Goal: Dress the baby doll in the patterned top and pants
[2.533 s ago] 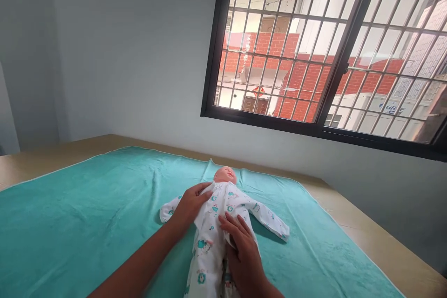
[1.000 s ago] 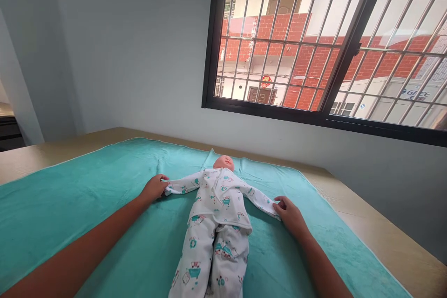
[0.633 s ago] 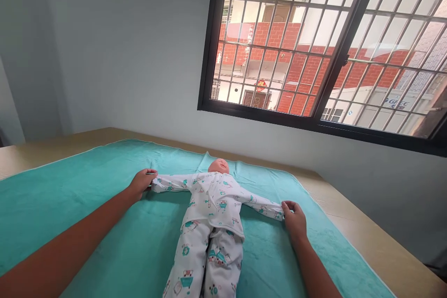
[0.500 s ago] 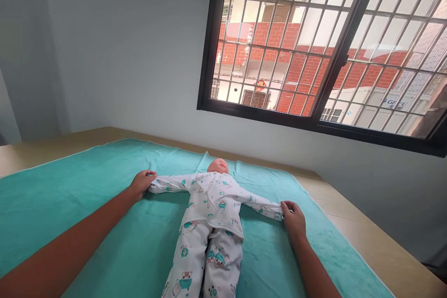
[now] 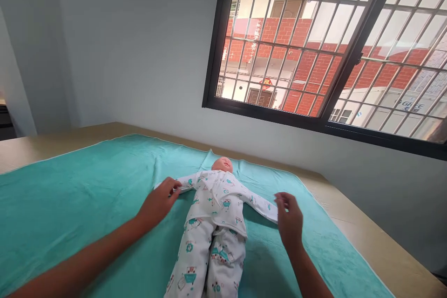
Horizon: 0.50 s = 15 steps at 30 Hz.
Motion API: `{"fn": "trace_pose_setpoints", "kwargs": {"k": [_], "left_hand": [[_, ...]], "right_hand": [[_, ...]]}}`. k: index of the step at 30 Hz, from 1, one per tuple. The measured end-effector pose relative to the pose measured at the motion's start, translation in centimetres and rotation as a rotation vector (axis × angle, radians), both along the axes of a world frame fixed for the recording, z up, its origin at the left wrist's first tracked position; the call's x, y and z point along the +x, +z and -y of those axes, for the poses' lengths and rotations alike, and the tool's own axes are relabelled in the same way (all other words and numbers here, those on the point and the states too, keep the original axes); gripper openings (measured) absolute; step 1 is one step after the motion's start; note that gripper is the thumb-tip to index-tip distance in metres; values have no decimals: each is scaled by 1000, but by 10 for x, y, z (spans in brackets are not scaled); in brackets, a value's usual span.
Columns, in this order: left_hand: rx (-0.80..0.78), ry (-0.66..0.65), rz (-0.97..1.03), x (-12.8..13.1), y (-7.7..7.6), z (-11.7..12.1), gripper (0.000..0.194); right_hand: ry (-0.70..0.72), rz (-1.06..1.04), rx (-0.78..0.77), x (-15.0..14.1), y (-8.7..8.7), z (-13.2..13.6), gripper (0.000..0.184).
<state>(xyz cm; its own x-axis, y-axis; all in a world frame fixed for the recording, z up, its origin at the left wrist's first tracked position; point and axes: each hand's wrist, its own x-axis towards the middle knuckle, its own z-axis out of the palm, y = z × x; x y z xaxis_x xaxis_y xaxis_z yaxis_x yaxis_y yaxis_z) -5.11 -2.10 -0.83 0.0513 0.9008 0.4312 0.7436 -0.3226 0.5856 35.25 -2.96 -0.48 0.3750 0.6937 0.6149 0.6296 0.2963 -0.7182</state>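
A baby doll (image 5: 222, 165) in a white sleepsuit (image 5: 216, 205) with teal prints lies on its back on a teal towel (image 5: 87, 195), arms spread. My left hand (image 5: 159, 202) hovers low over the doll's left-side sleeve, fingers loosely bent and apart, fingertips touching the cloth near the shoulder. The cuff shows just beyond the hand. My right hand (image 5: 289, 218) is at the end of the other sleeve (image 5: 265, 208), fingers lifted and apart, holding nothing.
The towel covers a tan bed platform (image 5: 366, 237) set into a corner. A grey wall (image 5: 139, 56) and a barred black-framed window (image 5: 314, 46) stand right behind the doll's head. The platform's bare edge runs along the right.
Both hands pinched and stretched the sleeve ends half a second ago. Now they have let go: the left hand has slid inward along the sleeve, the right has lifted its fingers.
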Motion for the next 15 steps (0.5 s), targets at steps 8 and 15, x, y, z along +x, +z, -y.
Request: {"fn": "trace_pose_setpoints", "kwargs": {"k": [8,15], "left_hand": [[138,-239,-151,71,18,70,36],[237,-154,-443,94,30,62,10]], "right_hand": [[464,800,-239,-105,28,63,20],[412,780,-30,-93,9,53,20]]}}
